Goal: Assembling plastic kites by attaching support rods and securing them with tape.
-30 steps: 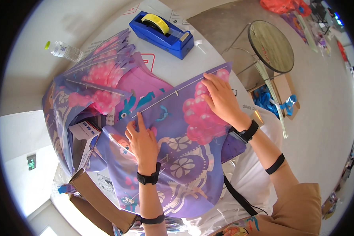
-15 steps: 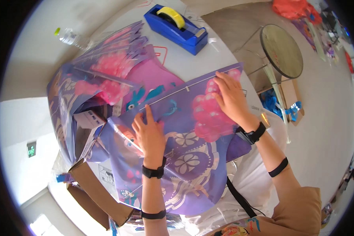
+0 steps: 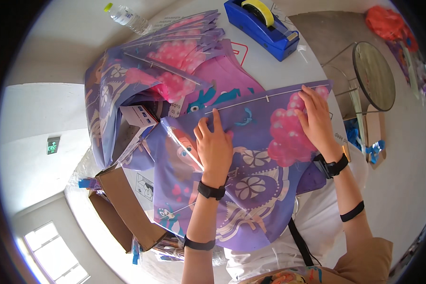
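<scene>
A purple printed kite (image 3: 251,189), with a cartoon figure and a pink balloon-like cluster, is spread across the table edge and hangs down toward my lap. Along its far edge runs a thin white rod (image 3: 251,101) with a small white clip. My left hand (image 3: 214,150) lies on the fabric, its index finger stretched out to the rod's left end, the other fingers bent. Farther right, my right hand (image 3: 318,120) rests flat with fingers spread, fingertips at the rod near the kite's corner. Another thin white rod (image 3: 187,147) slants across the printed figure beside my left hand.
Behind lies a pile of similar purple kites (image 3: 175,57), partly draped over a box. A blue tape dispenser (image 3: 265,31) with yellow tape stands beyond. A plastic bottle (image 3: 128,19) is at far left, a brown carton (image 3: 130,208) at near left, and a round stool (image 3: 374,75) at right.
The whole view has swung, so the table, kite and hands appear farther right and the dispenser higher. Both hands stay at about the same places on the kite.
</scene>
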Demonstrator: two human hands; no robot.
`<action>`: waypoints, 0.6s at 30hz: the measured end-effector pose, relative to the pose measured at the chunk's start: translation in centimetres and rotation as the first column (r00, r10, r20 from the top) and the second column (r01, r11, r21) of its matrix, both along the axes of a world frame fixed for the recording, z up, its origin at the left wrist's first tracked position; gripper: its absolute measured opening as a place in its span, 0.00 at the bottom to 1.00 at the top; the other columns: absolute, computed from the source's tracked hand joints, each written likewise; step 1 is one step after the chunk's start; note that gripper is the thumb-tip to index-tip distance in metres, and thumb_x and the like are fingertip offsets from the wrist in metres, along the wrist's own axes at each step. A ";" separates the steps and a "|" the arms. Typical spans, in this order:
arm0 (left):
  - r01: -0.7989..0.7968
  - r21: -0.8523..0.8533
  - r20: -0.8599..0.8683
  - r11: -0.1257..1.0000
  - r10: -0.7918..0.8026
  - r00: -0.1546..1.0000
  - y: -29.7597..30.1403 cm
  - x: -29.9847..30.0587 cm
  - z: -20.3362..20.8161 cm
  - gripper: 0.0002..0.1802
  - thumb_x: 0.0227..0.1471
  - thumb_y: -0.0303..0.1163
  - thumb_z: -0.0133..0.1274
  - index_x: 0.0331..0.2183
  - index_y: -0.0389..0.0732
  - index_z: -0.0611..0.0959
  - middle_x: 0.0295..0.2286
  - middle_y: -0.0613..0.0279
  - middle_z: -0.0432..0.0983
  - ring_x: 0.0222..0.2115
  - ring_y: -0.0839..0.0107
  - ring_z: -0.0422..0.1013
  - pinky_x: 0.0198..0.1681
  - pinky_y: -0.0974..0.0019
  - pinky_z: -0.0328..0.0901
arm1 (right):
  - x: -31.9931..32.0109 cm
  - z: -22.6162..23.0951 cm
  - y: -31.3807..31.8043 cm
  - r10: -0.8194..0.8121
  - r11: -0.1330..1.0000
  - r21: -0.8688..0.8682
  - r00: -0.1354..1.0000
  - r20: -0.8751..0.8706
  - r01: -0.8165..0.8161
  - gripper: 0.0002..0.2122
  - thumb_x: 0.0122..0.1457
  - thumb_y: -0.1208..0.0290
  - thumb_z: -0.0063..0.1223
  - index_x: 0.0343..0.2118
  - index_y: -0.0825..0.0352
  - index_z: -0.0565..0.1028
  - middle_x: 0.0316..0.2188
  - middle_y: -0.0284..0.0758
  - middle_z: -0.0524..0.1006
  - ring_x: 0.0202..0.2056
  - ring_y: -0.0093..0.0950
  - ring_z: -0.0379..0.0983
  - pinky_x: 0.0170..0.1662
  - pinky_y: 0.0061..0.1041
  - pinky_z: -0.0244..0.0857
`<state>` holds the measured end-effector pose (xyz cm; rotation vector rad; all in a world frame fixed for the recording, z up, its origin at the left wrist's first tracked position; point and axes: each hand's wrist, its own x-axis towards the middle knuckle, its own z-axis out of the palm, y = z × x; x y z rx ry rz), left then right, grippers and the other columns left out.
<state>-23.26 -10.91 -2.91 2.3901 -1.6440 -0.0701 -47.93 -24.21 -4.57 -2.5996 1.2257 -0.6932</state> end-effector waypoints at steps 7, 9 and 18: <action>-0.015 0.005 0.001 1.000 0.015 1.000 -0.1 0.0 0.1 0.32 0.48 0.29 0.53 0.57 0.39 0.70 0.47 0.51 0.64 0.47 0.52 0.63 0.42 0.54 0.68 | 0.2 0.4 0.0 0.010 1.000 0.009 1.000 0.007 -0.010 0.19 0.55 0.74 0.56 0.50 0.70 0.68 0.53 0.43 0.69 0.55 0.42 0.64 0.58 0.40 0.57; -0.017 0.010 -0.016 1.000 0.018 1.000 -0.1 0.0 0.1 0.32 0.48 0.29 0.53 0.57 0.39 0.70 0.47 0.51 0.64 0.46 0.52 0.63 0.42 0.54 0.68 | 0.3 0.5 0.0 0.006 1.000 0.012 1.000 0.007 -0.006 0.19 0.55 0.74 0.56 0.50 0.71 0.68 0.53 0.43 0.69 0.55 0.42 0.64 0.58 0.40 0.57; -0.003 0.025 -0.017 1.000 0.003 1.000 -0.3 -0.2 0.4 0.33 0.47 0.27 0.52 0.57 0.36 0.70 0.47 0.48 0.63 0.45 0.50 0.63 0.44 0.54 0.66 | 0.0 0.3 0.0 -0.006 0.999 0.035 1.000 0.011 0.006 0.20 0.54 0.76 0.56 0.50 0.70 0.68 0.54 0.43 0.68 0.55 0.42 0.63 0.57 0.40 0.58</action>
